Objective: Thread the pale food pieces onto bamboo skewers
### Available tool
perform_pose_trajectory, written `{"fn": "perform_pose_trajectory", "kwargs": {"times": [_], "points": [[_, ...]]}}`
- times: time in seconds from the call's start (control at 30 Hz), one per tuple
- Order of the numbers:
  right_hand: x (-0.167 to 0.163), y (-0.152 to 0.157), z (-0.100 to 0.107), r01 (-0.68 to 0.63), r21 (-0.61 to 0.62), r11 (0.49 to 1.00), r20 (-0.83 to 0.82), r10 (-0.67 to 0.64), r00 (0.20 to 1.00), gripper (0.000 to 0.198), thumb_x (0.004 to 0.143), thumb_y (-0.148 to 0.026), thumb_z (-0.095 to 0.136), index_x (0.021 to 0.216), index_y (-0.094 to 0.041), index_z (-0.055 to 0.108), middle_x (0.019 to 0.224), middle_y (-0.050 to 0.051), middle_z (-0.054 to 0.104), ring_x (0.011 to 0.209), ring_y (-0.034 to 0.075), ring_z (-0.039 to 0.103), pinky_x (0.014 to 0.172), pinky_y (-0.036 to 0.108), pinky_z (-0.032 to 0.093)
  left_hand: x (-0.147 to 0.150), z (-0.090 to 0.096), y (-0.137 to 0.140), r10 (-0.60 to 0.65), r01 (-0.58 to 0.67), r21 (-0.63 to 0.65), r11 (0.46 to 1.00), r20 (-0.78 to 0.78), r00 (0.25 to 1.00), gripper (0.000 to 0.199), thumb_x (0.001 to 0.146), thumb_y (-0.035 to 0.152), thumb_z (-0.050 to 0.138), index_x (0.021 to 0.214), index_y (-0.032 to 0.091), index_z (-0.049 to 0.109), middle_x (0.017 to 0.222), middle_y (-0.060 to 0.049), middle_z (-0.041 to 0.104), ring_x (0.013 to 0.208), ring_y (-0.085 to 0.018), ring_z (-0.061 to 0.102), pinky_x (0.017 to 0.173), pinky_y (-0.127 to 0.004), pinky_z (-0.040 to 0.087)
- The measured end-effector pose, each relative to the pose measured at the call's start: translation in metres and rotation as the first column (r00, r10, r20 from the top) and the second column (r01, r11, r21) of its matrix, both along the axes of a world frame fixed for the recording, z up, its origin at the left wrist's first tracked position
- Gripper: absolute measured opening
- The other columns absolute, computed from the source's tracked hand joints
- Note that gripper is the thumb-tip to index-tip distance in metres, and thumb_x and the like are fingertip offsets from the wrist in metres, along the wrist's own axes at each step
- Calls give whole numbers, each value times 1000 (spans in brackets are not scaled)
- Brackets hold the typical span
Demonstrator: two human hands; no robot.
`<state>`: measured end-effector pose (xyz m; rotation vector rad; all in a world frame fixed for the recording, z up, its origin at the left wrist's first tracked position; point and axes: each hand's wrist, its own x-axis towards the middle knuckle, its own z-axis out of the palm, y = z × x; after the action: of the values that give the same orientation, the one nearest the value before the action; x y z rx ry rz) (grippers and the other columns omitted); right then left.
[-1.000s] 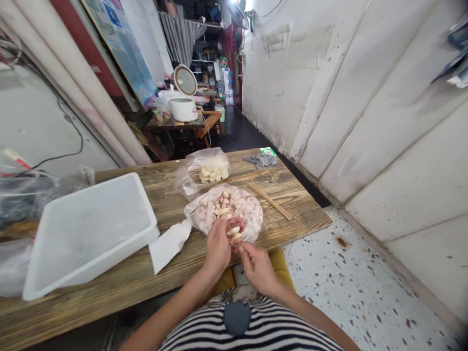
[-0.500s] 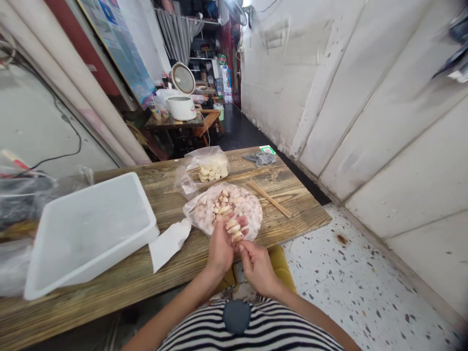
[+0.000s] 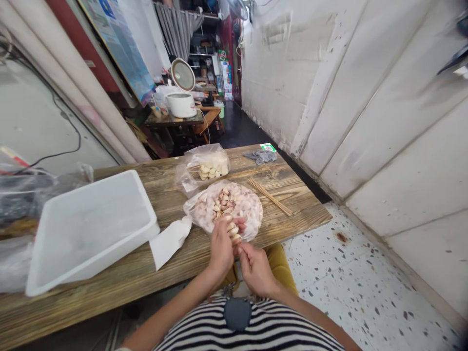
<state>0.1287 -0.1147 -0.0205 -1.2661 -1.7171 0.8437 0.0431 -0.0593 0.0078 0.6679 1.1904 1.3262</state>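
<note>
Garlic handling at a wooden table point(image 3: 303, 207), described from left to right; clock directions were read from the held garlic cloves point(image 3: 234, 231), with twelve o'clock pointing away from the wearer. Between nine and ten o'clock, at the table's left end, lay rumpled clear plastic bags point(image 3: 16, 261). A white plastic tray point(image 3: 124, 247) occupied nine o'clock and took up much of the tabletop on that side. A white paper tissue point(image 3: 171, 240) lay between tray and hands, just beside the tray's corner. At eleven o'clock, on a dark table point(image 3: 175, 121) well beyond, stood a white rice cooker point(image 3: 182, 105), lid raised; nearer on the same bearing, a translucent bag point(image 3: 204, 153) contained pale pieces with thin sticks. The left hand point(image 3: 221, 246) was curled around the cloves, gripping them in a short row and partly hiding them. Just beyond, at twelve o'clock, a plastic bag of garlic point(image 3: 252, 207) lay open-topped, its near edge obscured by the fingers. The right hand point(image 3: 257, 267), at five o'clock, had thumb and forefinger pinched closed beneath the row; what lay between them could not be told. Bamboo skewers point(image 3: 270, 197) lay between one and two o'clock; a crumpled grey plastic item point(image 3: 261, 156) and a green-and-white card point(image 3: 268, 147) lay farther off at one.
</note>
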Motion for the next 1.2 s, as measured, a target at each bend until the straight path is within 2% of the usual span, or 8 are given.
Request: {"fn": "perform_pose_trajectory", "kwargs": {"times": [0.27,0.33,0.43,0.57,0.63,0.7,0.97,1.2], "points": [[19,5,0,51,-23,998,-4,-51,999,25,89,-21,37,74,-17,56,58,-1,50,53,12,46,52,21,34,-25,-15,7,-179,182,6,983,228,957,48,80,52,44,112,17,50,88,-10,67,72,-18,64,62,-32,51],[29,6,-3,106,-47,993,-45,-108,993,24,90,-23,37,77,-16,57,58,-1,50,52,12,45,50,21,33,-44,-21,15,-161,161,11,987,104,981,53,79,54,46,113,14,50,89,-12,68,74,-20,64,68,-35,51],[43,9,-6,163,-79,983,-108,-171,979,25,90,-28,38,79,-16,57,58,-1,49,51,12,43,47,20,32,-70,-26,33,-107,141,97,985,-297,949,46,75,45,56,108,13,56,93,-11,68,73,-20,63,70,-35,50],[50,11,-7,196,-89,977,-133,-206,969,26,91,-31,38,81,-17,58,56,-2,45,50,12,40,45,20,30,-81,-27,60,-45,313,156,937,-834,550,27,74,31,55,94,19,68,95,-7,70,86,-22,63,82,-35,46],[51,11,-8,199,-90,976,-137,-210,968,27,91,-32,38,81,-17,58,54,-3,42,49,11,38,45,20,29,-75,-29,71,-82,432,96,897,-923,376,25,75,27,52,91,20,70,98,-6,70,92,-24,62,83,-34,45],[52,10,-10,205,-98,974,-139,-218,966,28,91,-33,37,81,-17,58,53,-4,39,48,11,37,45,20,29,-67,-33,79,-129,516,52,855,-942,308,27,77,26,49,94,20,69,100,-6,70,94,-23,61,82,-33,44],[60,5,-15,228,-143,963,-131,-246,960,28,91,-35,38,81,-18,57,51,-5,36,47,11,37,46,20,30,-45,-42,91,-109,745,47,665,-981,159,30,65,28,63,94,19,66,92,-7,66,89,-23,57,79,-32,41],[59,5,-13,213,-147,966,-93,-228,969,28,91,-35,37,81,-17,57,51,-5,38,46,11,38,46,20,31,-37,-49,91,-86,764,135,631,-966,242,17,61,25,66,77,20,64,91,-8,62,88,-25,54,79,-33,39]]}}
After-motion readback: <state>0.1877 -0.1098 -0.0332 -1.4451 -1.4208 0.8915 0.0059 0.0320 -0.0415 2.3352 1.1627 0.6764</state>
